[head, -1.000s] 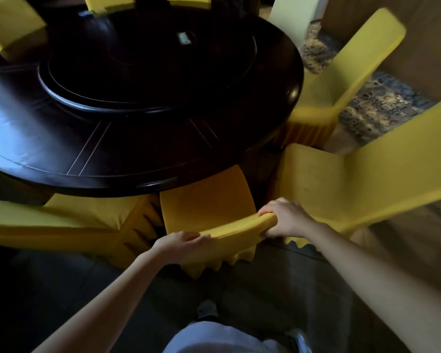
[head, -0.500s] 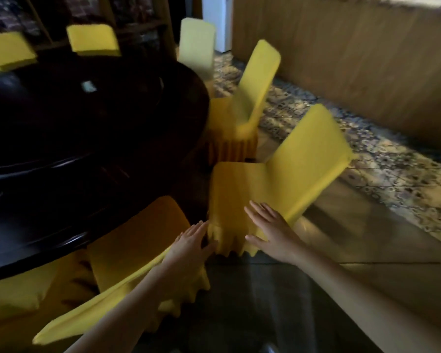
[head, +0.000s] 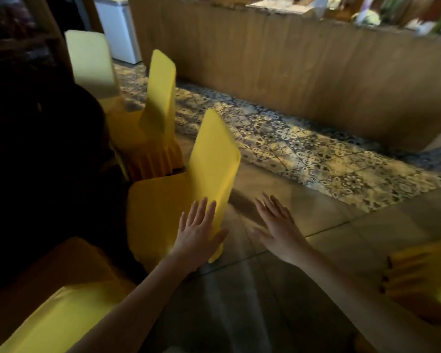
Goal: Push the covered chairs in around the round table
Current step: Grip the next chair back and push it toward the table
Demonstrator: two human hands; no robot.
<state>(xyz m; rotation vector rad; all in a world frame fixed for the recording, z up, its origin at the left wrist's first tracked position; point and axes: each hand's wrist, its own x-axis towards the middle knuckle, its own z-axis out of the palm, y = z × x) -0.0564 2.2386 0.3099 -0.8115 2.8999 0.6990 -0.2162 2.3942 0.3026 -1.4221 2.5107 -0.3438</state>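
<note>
A wood-panelled wall (head: 303,80) runs from 12 to 3 o'clock above a patterned tile floor (head: 303,154). The dark round table (head: 49,149) fills 9 o'clock. A yellow covered chair (head: 209,169) stands at centre beside the table's edge, a second chair (head: 161,98) at 11 o'clock. The left hand (head: 199,233), fingers straight and spread, appears to touch the centre chair's backrest. The right hand (head: 278,228), also spread, hovers just beside it.

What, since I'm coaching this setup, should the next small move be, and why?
Probably set both hands on the chair back and push it toward the table. The left hand and right hand are open and hold nothing, and the seat shows wholly outside the table.
</note>
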